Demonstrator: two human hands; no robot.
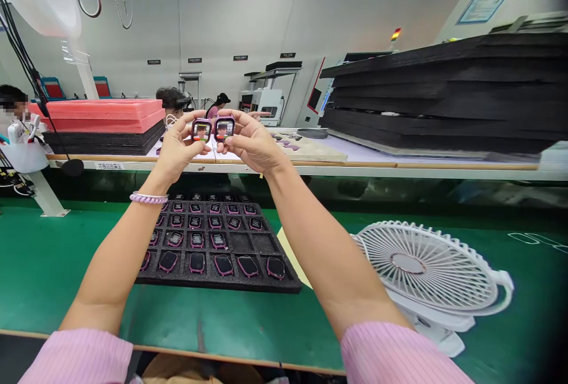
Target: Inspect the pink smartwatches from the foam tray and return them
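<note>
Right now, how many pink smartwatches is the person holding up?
2. One pink smartwatch is pinched in the left hand, the other pink smartwatch in the right hand, side by side.

My fingers [183, 129] cover the edges of two square pink-framed smartwatch bodies [213, 129], and what their lit screens show is too small for me to make out. My left forearm hides a corner of the black foam tray [213, 284]. My pink ribbed sleeves [80, 360] and a brown paper bag [177, 370] run off the bottom edge, and the small black wall signs [154, 62] are unreadable.
</note>
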